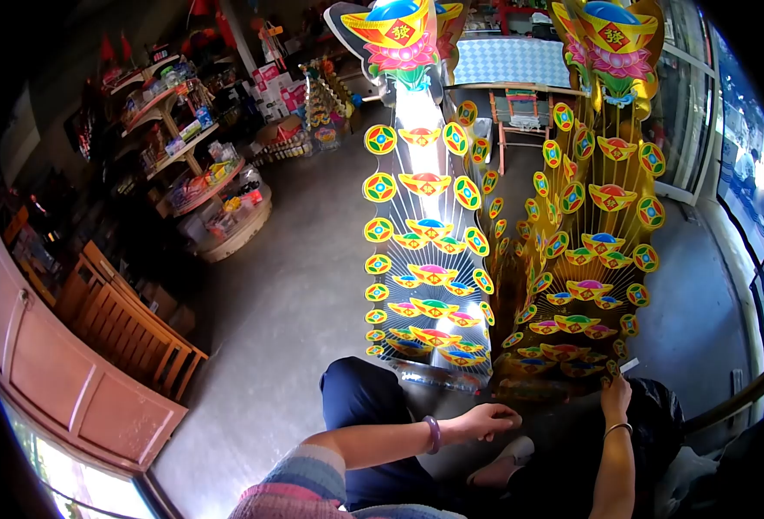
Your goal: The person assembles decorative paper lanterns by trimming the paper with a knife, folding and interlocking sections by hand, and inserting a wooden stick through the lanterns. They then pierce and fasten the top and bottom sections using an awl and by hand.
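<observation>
Two tall folded card decorations stand upright side by side before my knees, a silver one (431,277) and a gold one (590,285). Both bear coins, ingots and lotus tops. My left hand (488,421), with a purple bangle at its wrist, hovers just below the silver decoration's base. Its fingers are curled together, and what they hold, if anything, is hidden. My right hand (616,400) is at the lower right corner of the gold decoration, its fingers closed. A small white strip (629,365) sticks out from its fingertips.
Round display shelves (213,186) with packaged goods stand at the left. Below them are a wooden slatted rack (131,333) and a pinkish panel (79,363). Behind the decorations is a table with a blue checkered cover (512,62). Glass doors (680,104) stand at the right.
</observation>
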